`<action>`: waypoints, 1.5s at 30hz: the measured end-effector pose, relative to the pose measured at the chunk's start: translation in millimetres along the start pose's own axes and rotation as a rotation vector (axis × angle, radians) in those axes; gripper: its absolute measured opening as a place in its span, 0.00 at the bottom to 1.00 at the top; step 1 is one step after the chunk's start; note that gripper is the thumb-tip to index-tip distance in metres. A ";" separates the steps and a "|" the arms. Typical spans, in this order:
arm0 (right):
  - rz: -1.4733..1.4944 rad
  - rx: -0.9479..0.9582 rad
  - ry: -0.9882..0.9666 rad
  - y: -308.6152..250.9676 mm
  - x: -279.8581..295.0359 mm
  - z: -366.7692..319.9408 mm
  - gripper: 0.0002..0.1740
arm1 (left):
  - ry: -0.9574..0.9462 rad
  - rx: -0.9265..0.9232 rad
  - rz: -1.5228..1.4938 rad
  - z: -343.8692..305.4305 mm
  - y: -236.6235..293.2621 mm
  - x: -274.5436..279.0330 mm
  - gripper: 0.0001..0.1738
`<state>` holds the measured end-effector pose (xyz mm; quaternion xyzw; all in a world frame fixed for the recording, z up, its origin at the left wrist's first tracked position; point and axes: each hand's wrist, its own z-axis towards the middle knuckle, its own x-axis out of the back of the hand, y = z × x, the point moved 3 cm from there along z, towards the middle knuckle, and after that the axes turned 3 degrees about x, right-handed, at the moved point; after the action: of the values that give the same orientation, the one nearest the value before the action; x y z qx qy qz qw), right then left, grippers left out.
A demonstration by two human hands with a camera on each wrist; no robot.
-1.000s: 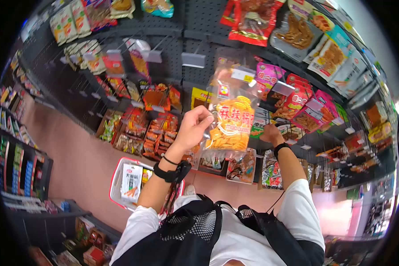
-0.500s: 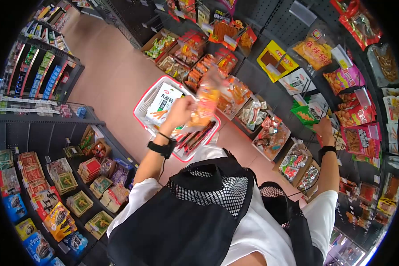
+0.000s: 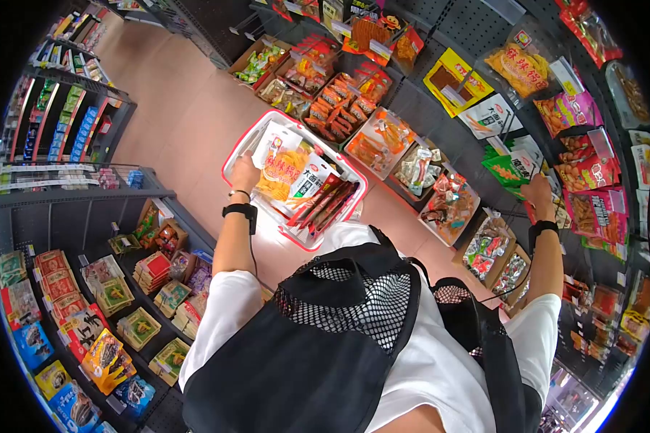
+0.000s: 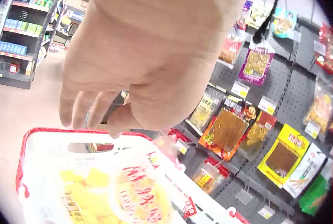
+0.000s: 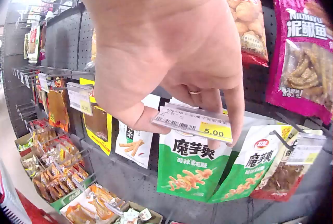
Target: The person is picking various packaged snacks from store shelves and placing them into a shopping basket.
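My left hand point(image 3: 244, 173) is at the left rim of a white shopping basket point(image 4: 46, 148) with red edging. In the left wrist view its fingers hang loosely above the handle slot, holding nothing. A clear bag of yellow crisps point(image 3: 284, 173) lies in the basket beside a white snack packet point(image 3: 312, 180) and several dark red packets point(image 3: 331, 206). At the rack, my right hand point(image 5: 166, 52) reaches round a price tag point(image 5: 190, 122), thumb and fingers curled at the top of a green konjac snack bag point(image 5: 191, 169). The tag hides part of the grip.
More snack bags hang around the right hand, including a yellow one point(image 3: 456, 83) and a pink one point(image 5: 307, 57). Boxes of small packets point(image 3: 339, 105) stand low along the rack. Another shelf unit with packets point(image 3: 115, 289) is at the left, across the pink floor point(image 3: 173, 108).
The left hand has carried the yellow crisps from the rack down into the basket and let go, then shifted to the left rim. The right hand has stayed by the green bag.
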<state>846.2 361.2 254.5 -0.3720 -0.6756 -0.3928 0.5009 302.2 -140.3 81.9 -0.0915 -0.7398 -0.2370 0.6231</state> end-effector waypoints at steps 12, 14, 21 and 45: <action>0.059 -0.036 0.071 8.3 0.1 2.4 0.24 | -0.825 -0.307 -0.245 -88.6 84.3 -123.4 0.29; 0.040 -0.044 0.047 10.1 -10.1 5.0 0.24 | -0.759 -0.290 -0.233 -97.6 85.9 -120.6 0.23; 0.070 -0.097 -0.051 -14.3 7.2 10.0 0.28 | -0.695 -0.421 -0.181 -77.5 88.8 -130.9 0.24; 0.088 -0.149 -0.099 1.8 25.7 31.4 0.30 | -1.362 -0.390 0.093 -19.8 137.3 -181.1 0.17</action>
<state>830.0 393.1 273.7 -0.4565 -0.6514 -0.4007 0.4547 416.2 -0.9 -58.2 -0.3607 -0.9043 -0.2285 0.0038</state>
